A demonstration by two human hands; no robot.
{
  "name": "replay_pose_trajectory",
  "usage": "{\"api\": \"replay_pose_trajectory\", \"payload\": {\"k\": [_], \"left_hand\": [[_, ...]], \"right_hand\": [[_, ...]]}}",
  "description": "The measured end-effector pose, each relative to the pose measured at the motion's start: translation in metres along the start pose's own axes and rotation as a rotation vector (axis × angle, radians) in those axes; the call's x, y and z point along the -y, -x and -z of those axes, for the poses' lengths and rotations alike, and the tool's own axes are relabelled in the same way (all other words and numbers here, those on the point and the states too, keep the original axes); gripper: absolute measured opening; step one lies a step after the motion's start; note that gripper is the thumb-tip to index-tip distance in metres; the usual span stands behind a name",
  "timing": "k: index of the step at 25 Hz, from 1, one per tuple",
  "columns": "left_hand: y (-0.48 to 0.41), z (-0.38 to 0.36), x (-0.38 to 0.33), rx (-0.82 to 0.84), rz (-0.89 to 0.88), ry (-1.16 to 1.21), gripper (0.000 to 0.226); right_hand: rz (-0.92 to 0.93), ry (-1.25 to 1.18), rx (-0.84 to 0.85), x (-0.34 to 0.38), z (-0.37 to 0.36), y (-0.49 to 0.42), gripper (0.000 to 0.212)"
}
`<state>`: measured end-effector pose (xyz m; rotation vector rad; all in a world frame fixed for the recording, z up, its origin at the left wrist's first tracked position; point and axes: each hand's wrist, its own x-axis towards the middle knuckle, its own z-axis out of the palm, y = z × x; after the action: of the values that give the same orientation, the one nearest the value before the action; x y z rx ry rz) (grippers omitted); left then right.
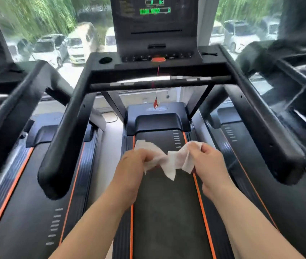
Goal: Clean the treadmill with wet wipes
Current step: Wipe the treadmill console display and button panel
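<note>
White wet wipe (pixel 169 162): one thin sheet, crumpled and partly unfolded, held in the air between both hands above the belt (pixel 167 221) of the treadmill (pixel 157 71).

Left hand (pixel 131 165): knuckles up, fingers curled tightly round the sheet's left end; a flap of the wipe stands up behind the knuckles.

Right hand (pixel 208 159): fingers and thumb closed in a pinch on the bunched right end.

Wipe condition: creased throughout, twisted at the middle, one loose corner hanging down between the hands. Whether it is soiled cannot be told.

Clearances: the hands lie between the left handrail (pixel 64 137) and the right handrail (pixel 260 128), well apart from both. The left hand is over the belt's left orange stripe (pixel 131 221), the right hand over the right orange stripe (pixel 202 212). Ahead are open belt, then the motor cover (pixel 157 120). A crossbar (pixel 159 82) spans the frame farther forward and higher.

Other items: console (pixel 156 25) with green lit digits; red clip (pixel 155 104) hanging on a cord below the console; neighbouring treadmills, one to the left (pixel 27 184) and one to the right (pixel 288 184); window (pixel 45 25) showing parked cars and trees.
</note>
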<state>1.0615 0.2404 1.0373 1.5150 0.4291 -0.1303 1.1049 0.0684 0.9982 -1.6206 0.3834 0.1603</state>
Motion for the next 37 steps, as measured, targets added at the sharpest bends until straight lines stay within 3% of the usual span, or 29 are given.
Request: {"api": "replay_pose_trajectory", "payload": {"k": [3, 5, 8, 14, 18, 22, 23, 25, 28, 31, 34, 37], "left_hand": [[-0.042, -0.016, -0.074, 0.024, 0.063, 0.221, 0.038], [-0.066, -0.038, -0.113, 0.078, 0.104, 0.257, 0.037], [-0.115, -0.074, -0.153, 0.139, 0.159, 0.210, 0.037], [-0.213, -0.112, -0.211, -0.026, 0.118, -0.031, 0.041], [-0.264, -0.112, -0.260, -0.045, 0.094, 0.249, 0.019], [-0.323, -0.101, -0.293, 0.113, 0.020, 0.271, 0.030], [-0.343, -0.094, -0.297, 0.085, 0.016, 0.273, 0.033], [-0.381, -0.081, -0.312, 0.021, 0.001, 0.297, 0.030], [-0.457, -0.052, -0.336, 0.111, -0.052, 0.282, 0.016], [-0.527, -0.026, -0.370, 0.103, -0.034, 0.361, 0.048], [-0.585, -0.006, -0.403, 0.102, 0.029, 0.537, 0.042], [-0.624, 0.006, -0.430, 0.053, 0.154, 0.650, 0.035]], "right_hand": [[0.035, 0.010, 0.013, 0.076, -0.004, -0.034, 0.025], [0.069, 0.021, 0.017, 0.115, 0.007, -0.061, 0.029], [0.134, 0.055, 0.018, 0.163, 0.030, -0.118, 0.040], [0.290, 0.112, 0.080, 0.246, 0.048, -0.238, 0.033], [0.247, 0.039, 0.214, 0.283, 0.023, -0.307, 0.028], [0.129, -0.131, 0.255, 0.312, -0.014, -0.374, 0.034], [0.099, -0.154, 0.267, 0.319, -0.024, -0.391, 0.035], [0.051, -0.183, 0.237, 0.334, -0.043, -0.421, 0.034], [0.049, -0.261, 0.180, 0.373, -0.083, -0.463, 0.022], [0.101, -0.364, 0.110, 0.417, -0.128, -0.500, 0.023], [0.141, -0.479, 0.013, 0.455, -0.168, -0.538, 0.034], [0.165, -0.521, -0.038, 0.483, -0.200, -0.568, 0.029]]}}
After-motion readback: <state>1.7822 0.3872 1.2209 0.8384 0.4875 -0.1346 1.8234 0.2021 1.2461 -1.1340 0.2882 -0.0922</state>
